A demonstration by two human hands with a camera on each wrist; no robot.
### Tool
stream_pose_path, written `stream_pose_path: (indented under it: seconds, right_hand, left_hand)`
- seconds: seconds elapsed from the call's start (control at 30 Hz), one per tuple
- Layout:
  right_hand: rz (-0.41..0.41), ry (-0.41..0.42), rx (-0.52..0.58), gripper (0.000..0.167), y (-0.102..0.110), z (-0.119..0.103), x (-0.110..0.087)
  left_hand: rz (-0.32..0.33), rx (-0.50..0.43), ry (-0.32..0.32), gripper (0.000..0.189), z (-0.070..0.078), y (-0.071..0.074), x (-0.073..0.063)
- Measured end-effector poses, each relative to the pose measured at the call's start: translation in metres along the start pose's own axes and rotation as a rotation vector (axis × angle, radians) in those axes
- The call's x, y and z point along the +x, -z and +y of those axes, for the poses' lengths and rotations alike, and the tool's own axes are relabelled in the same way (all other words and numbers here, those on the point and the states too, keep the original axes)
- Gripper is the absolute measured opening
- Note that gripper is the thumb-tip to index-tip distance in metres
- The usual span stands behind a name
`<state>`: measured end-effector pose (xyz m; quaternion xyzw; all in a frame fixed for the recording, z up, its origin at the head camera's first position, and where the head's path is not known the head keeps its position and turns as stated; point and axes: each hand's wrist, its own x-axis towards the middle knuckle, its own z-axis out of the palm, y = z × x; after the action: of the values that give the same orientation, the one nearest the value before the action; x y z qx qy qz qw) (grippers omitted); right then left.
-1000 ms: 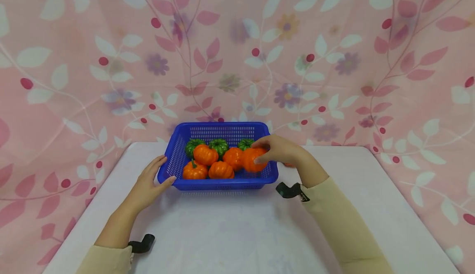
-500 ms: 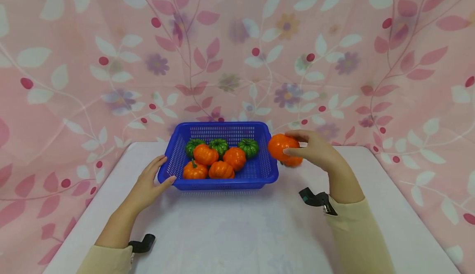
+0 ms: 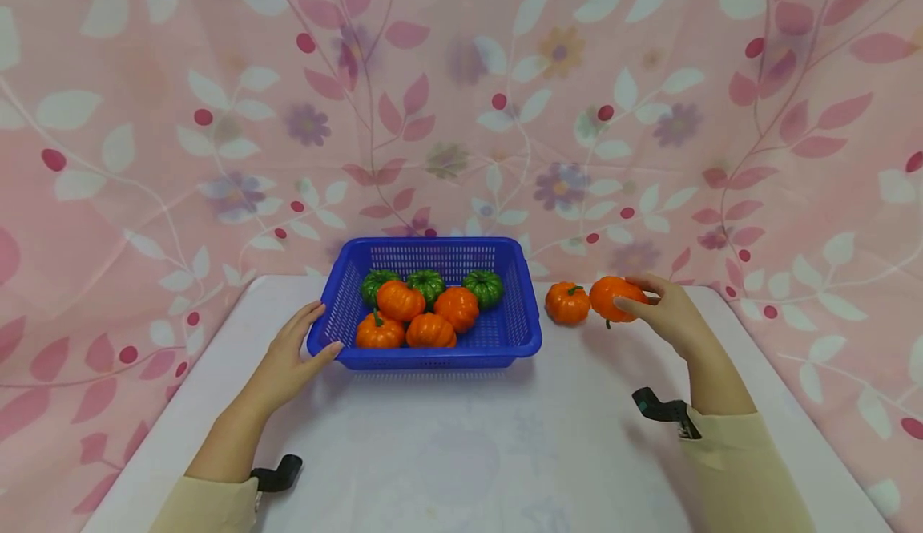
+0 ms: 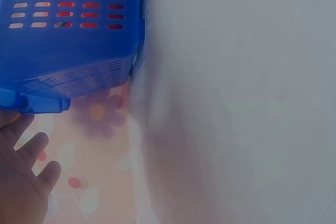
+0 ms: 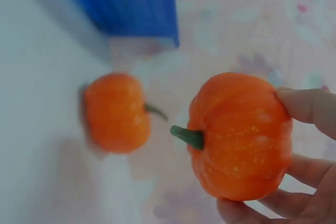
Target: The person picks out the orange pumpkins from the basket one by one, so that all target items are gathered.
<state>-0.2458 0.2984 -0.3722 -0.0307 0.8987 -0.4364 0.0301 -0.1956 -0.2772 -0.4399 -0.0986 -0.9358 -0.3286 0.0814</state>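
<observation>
My right hand [image 3: 674,314] pinches a small orange pumpkin [image 3: 613,298] between thumb and fingers, above the table to the right of the basket. In the right wrist view this pumpkin [image 5: 241,140] has its green stem pointing left. A second orange pumpkin [image 3: 566,304] sits on the table between the basket and the held one. My left hand [image 3: 284,361] rests against the left end of the blue plastic basket [image 3: 433,359], fingers spread and fairly straight. In the left wrist view, fingertips touch the basket's rim [image 4: 44,104].
Inside the basket lie several orange pumpkins [image 3: 431,330] at the front and three green ones [image 3: 482,288] along the back. A white cloth covers the table [image 3: 447,445]. Behind it hangs a pink floral curtain [image 3: 461,132].
My right hand has lifted the orange pumpkin out of the basket and carried it right, past the pumpkin on the table, which now shows fully. The left hand stays at the basket.
</observation>
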Motion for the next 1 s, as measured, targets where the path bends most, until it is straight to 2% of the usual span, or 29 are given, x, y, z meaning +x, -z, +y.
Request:
stream_pose_path:
  seconds: [0.3,0.5,0.7,0.87,1.0]
  right_hand:
    - [0.049,-0.039,0.038,0.087,0.006,0.038,0.008]
    - [0.069,-0.047,-0.108,0.084,0.004,0.054,0.019]
    - [0.087,0.001,-0.274,0.083,0.001,0.063,0.029]
    - [0.099,-0.013,-0.317,0.086,0.001,0.065,0.033]
    - [0.106,-0.024,-0.350,0.081,-0.001,0.066,0.035]
  left_hand:
    - [-0.014,0.006,0.021,0.082,0.002,0.002,-0.001]
    - [-0.014,-0.002,0.014,0.082,0.000,0.001,-0.001]
    - [-0.014,-0.009,0.013,0.081,-0.001,0.000,-0.001]
    - [-0.011,-0.013,0.010,0.081,0.000,0.000,-0.001]
    - [-0.007,-0.009,0.005,0.080,0.000,0.000,-0.001]
